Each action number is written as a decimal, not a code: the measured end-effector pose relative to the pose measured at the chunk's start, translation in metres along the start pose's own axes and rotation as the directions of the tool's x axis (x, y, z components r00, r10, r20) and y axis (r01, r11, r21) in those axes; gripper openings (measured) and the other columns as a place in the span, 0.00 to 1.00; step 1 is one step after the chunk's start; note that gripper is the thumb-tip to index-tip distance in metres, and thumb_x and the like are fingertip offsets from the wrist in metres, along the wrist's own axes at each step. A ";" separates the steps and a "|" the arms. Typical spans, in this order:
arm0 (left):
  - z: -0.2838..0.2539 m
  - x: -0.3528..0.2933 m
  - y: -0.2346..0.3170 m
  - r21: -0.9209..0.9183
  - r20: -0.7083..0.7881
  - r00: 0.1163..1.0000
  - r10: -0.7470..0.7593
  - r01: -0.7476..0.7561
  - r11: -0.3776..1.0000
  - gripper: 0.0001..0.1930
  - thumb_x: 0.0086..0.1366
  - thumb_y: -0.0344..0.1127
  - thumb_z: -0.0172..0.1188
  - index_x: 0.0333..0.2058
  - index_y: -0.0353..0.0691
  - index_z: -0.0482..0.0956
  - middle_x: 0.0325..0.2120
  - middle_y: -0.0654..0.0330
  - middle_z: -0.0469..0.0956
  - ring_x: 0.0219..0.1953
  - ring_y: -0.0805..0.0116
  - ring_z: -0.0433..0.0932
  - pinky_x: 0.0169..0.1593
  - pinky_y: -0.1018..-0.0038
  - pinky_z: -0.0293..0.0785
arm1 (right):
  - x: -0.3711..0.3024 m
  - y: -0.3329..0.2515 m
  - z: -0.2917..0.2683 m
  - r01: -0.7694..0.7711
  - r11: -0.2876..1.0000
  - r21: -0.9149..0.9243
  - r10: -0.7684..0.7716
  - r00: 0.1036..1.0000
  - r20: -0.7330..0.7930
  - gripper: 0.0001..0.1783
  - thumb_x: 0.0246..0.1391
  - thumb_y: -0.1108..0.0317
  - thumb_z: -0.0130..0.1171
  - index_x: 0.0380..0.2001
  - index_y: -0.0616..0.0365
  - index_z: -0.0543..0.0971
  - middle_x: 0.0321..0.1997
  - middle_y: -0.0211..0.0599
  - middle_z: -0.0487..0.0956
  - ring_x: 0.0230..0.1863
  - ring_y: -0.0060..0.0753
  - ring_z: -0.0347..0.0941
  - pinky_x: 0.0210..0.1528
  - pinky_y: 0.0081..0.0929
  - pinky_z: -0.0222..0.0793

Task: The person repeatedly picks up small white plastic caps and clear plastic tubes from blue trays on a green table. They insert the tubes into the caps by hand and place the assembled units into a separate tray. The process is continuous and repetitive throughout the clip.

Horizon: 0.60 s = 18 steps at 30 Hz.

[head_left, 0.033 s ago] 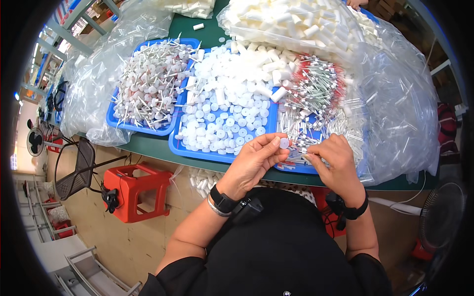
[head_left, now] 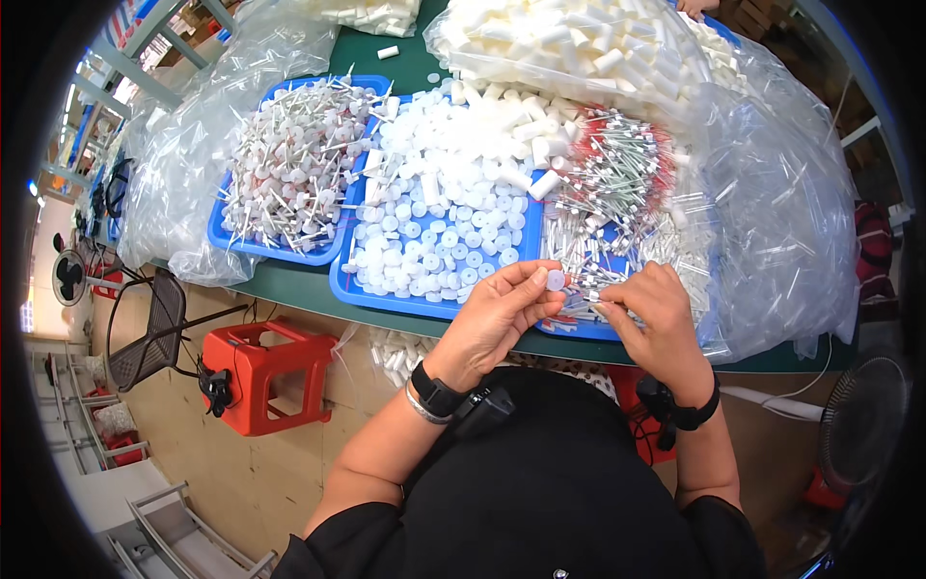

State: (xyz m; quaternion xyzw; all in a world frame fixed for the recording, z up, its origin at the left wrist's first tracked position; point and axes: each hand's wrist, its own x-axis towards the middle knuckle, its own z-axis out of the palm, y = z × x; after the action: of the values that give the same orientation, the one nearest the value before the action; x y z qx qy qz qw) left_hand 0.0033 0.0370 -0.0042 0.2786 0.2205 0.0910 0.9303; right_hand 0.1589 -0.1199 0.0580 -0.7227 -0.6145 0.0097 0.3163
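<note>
A small white cap (head_left: 556, 280) sits pinched in the fingertips of our left hand (head_left: 497, 318), lifted just above the near edge of the big blue tray (head_left: 386, 297) on the green counter (head_left: 289, 285). Our right hand (head_left: 656, 314) is closed on a thin clear tube (head_left: 585, 292), its tip aimed at the cap, so the two parts can meet. Loose caps (head_left: 434, 232) and red-tipped tubes (head_left: 617, 174) lie within easy reach.

Left hand (head_left: 497, 314) pinches a white cap (head_left: 555, 280); right hand (head_left: 656, 314) holds a thin tube (head_left: 586, 292).
</note>
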 end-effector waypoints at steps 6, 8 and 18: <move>0.001 0.000 -0.002 -0.008 0.004 1.000 0.002 -0.001 1.000 0.16 0.71 0.35 0.57 0.52 0.31 0.75 0.42 0.58 0.80 0.40 0.73 0.81 0.49 0.79 0.79 | -0.002 0.000 0.001 -0.022 1.000 0.011 0.022 1.000 0.011 0.04 0.50 0.71 0.66 0.28 0.56 0.80 0.25 0.30 0.77 0.29 0.36 0.67 0.36 0.33 0.60; 0.001 0.000 -0.002 0.003 0.004 1.000 0.004 -0.004 1.000 0.15 0.71 0.35 0.58 0.51 0.32 0.75 0.41 0.59 0.80 0.40 0.74 0.81 0.48 0.79 0.79 | -0.003 0.001 0.002 -0.038 0.999 0.014 0.037 0.999 0.014 0.04 0.51 0.71 0.66 0.28 0.56 0.80 0.25 0.30 0.77 0.29 0.36 0.67 0.36 0.33 0.60; 0.007 -0.003 -0.007 0.042 0.033 0.998 -0.048 0.046 0.998 0.14 0.69 0.32 0.60 0.50 0.33 0.76 0.40 0.61 0.80 0.40 0.74 0.81 0.48 0.79 0.79 | -0.001 -0.002 0.011 -0.037 0.998 0.047 0.038 0.999 -0.019 0.04 0.52 0.72 0.65 0.28 0.57 0.79 0.24 0.34 0.76 0.27 0.40 0.69 0.34 0.35 0.63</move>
State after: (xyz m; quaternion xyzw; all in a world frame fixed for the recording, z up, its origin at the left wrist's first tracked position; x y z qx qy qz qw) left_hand 0.0041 0.0272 -0.0022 0.2941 0.2129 0.0597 0.9298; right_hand 0.1521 -0.1160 0.0493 -0.7266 -0.5971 0.0226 0.3390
